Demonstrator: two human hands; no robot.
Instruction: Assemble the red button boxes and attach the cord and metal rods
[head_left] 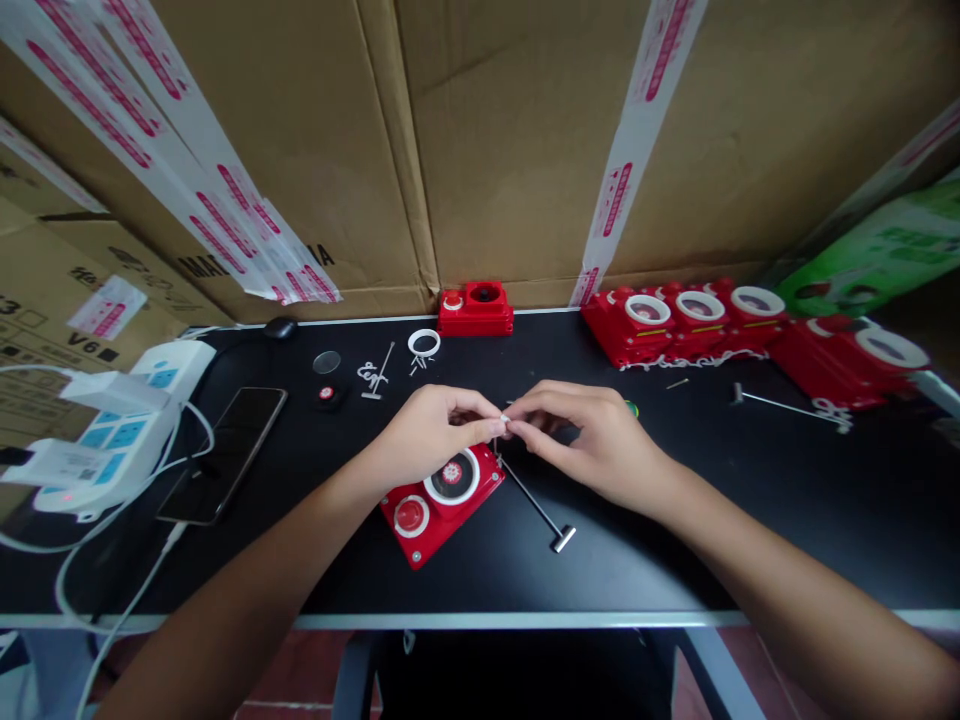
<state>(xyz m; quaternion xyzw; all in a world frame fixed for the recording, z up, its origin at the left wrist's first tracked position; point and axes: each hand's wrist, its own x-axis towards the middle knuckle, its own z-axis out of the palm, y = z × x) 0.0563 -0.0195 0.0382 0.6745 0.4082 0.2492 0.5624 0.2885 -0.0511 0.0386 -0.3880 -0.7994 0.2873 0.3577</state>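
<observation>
Bare forearms (279, 560) lead up to the left hand (431, 435) and right hand (596, 440), whose fingertips meet, both pinching 1 small pale piece (505, 421). Just below, the red box (446, 522) lies on the black table (637, 575), partly hidden by the left hand and nearer to it; the metal hammer (531, 496), nearer the right hand, slants from the box's corner beneath the fingertips down and rightward to its head.

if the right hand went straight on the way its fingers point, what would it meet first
Most likely the left hand: it faces the right hand across a small whitish piece, though exact depth there is unclear.
</observation>
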